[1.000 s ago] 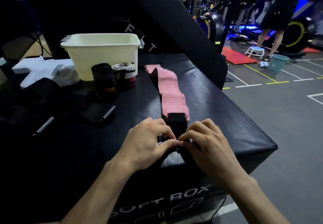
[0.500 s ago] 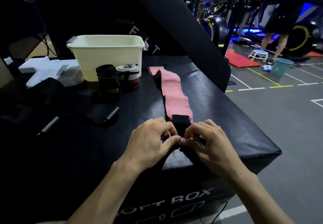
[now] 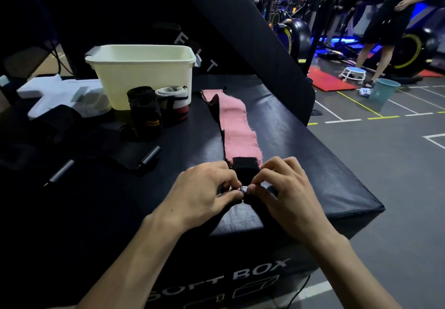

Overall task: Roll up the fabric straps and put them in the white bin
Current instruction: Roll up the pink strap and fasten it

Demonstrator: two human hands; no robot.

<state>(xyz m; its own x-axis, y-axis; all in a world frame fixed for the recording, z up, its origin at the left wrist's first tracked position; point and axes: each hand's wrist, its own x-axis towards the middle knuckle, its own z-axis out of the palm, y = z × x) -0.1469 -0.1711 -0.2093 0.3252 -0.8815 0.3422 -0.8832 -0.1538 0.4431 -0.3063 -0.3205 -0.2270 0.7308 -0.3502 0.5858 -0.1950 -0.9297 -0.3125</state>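
soft box [image 3: 301,140] near edge | left hand [image 3: 199,195], right hand [image 3: 286,195] pinch strap [image 3: 238,125]

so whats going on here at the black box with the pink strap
A person is starting to roll up a pink strap that lies stretched out on a black soft box. The left hand and right hand both pinch its black near end; most of the strap is still flat. Two rolled straps stand beside the white bin, not in it.
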